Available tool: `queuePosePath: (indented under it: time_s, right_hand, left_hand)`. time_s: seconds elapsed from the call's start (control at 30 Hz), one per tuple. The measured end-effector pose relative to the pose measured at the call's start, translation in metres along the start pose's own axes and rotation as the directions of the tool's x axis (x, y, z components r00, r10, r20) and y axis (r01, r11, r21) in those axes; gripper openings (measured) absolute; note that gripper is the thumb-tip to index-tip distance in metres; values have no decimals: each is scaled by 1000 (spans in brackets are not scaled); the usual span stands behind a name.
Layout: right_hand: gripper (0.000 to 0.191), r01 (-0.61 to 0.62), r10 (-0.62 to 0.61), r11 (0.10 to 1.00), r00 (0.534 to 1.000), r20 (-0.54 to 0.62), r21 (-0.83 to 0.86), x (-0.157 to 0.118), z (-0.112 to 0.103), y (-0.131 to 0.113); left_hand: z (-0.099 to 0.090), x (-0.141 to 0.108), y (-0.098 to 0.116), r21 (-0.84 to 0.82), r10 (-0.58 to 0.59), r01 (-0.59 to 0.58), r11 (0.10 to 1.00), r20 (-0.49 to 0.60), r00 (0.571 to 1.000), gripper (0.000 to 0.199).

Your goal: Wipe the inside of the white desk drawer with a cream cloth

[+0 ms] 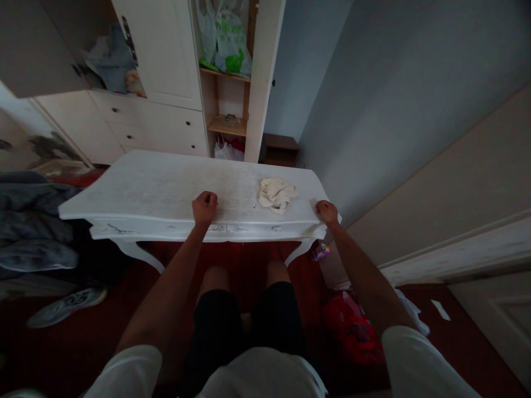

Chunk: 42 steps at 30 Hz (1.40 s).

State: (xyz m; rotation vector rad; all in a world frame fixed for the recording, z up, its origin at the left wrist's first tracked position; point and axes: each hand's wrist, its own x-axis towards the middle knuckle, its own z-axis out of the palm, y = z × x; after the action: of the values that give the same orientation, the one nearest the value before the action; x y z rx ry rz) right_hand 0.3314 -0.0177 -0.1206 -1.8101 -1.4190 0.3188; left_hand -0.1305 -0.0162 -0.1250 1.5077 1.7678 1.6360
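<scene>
My left hand (204,208) rests as a closed fist on the white table (166,177), close to its front edge and left of the cloth. I see nothing sticking out of it. A crumpled cream cloth (276,194) lies on the tabletop between my two hands, touched by neither. At the table's right front corner, my right hand (327,212) is also curled into a fist, with nothing visible in its fingers. Grey smudges mark the tabletop around the left fist.
Behind the table stands a white wardrobe (166,61) with an open door (265,72) and plastic bags (228,38) on a shelf. Grey clothing (37,221) is piled at left. A shoe (68,307) and a red bag (352,326) lie low on either side. A wall closes the right.
</scene>
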Motion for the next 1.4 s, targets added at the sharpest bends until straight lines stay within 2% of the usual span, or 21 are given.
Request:
queuePosePath:
  time_s: [0.17,0.27,0.33,0.4,0.47,0.5,0.57,0.63,0.73,0.77,0.83,0.93,1.0,1.13,1.2,1.3,1.4]
  right_hand:
    - [36,-4,-5,995,997,83,104,7,-5,-5]
    - [42,11,-24,989,996,84,148,8,0,-14]
    - [44,39,-46,985,998,42,168,8,7,-25]
    - [48,136,-129,980,990,-61,146,7,16,-41]
    - [52,294,-283,954,949,-141,59,5,26,-61]
    - [55,374,-370,927,919,-132,4,3,31,-73]
    - [67,494,-496,865,868,-8,-85,0,43,-95]
    - [88,547,-524,824,835,171,-149,-4,57,-115]
    - [121,535,-392,805,804,447,-257,-7,77,-135]
    - [125,524,-332,801,792,512,-290,-7,82,-139]
    - [117,510,-263,794,780,568,-332,-4,89,-143]
    - [83,535,-326,778,792,515,-329,0,86,-139]
    - [70,565,-403,763,795,453,-314,0,79,-128]
    - [63,599,-523,750,797,303,-281,2,58,-88]
    - [62,584,-545,772,812,212,-251,5,47,-63]
    - [64,512,-511,845,858,47,-154,11,33,-31]
    - [63,411,-408,912,907,-106,6,13,24,-14]
  left_hand:
    - [-3,-3,3,3,2,-2,1000,16,1000,16]
    - [-3,-3,2,33,18,-19,999,19,1000,16]
    - [-3,-3,2,43,30,-31,999,20,999,16]
    - [-3,-4,3,44,37,-38,998,19,999,17]
    - [-4,-4,4,53,50,-51,997,16,999,17]
    - [-4,-4,4,61,54,-55,997,15,998,17]
    - [-4,-5,5,79,54,-55,995,16,998,18]
    - [-5,-5,6,93,49,-51,994,22,999,18]
    - [-5,-6,7,111,63,-64,992,17,998,18]
    - [-5,-6,8,117,71,-72,991,14,997,18]
    - [-5,-6,8,125,80,-80,989,7,997,19]
    - [-5,-6,9,121,82,-82,989,4,997,19]
    - [-5,-7,9,114,84,-84,990,0,996,19]
    - [-4,-9,10,116,82,-82,990,2,997,20]
    - [-3,-10,12,142,70,-70,987,1,998,20]
    - [-2,-12,16,180,51,-49,982,-6,999,19]
    - [2,-20,24,63,-22,24,998,-36,999,17]
